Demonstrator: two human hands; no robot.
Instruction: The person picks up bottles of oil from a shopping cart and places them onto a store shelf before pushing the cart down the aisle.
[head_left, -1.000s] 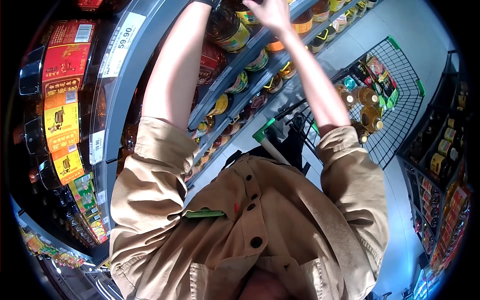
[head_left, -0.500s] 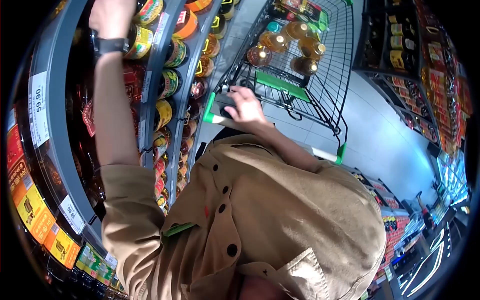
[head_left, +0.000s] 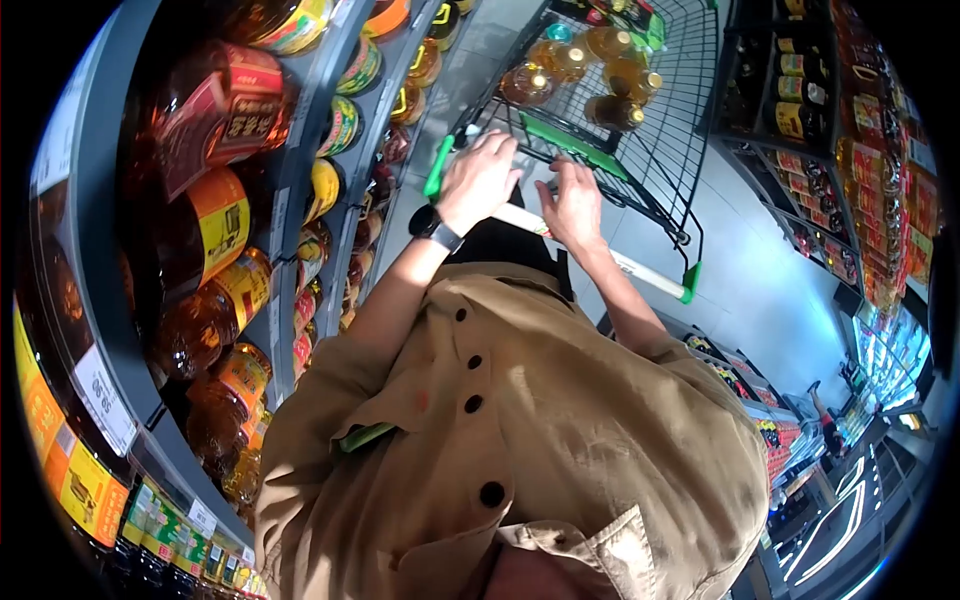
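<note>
From my end, far left, amber plastic bottles with red and yellow labels crowd a grey shelf, too cropped to count. My left hand, one black watch at its wrist, is over the white handle bar with thumb and fingers parted and nothing in it; I can't tell whether it touches the bar. Beyond, the black wire trolley with green trim holds five golden-amber bottles with pale caps, one teal round-topped item and some colourful packets, overlapping too much to count. So five bottles are in; what is left I can't judge. My right hand, apart from the left, is empty and half-curled above the bar.
</note>
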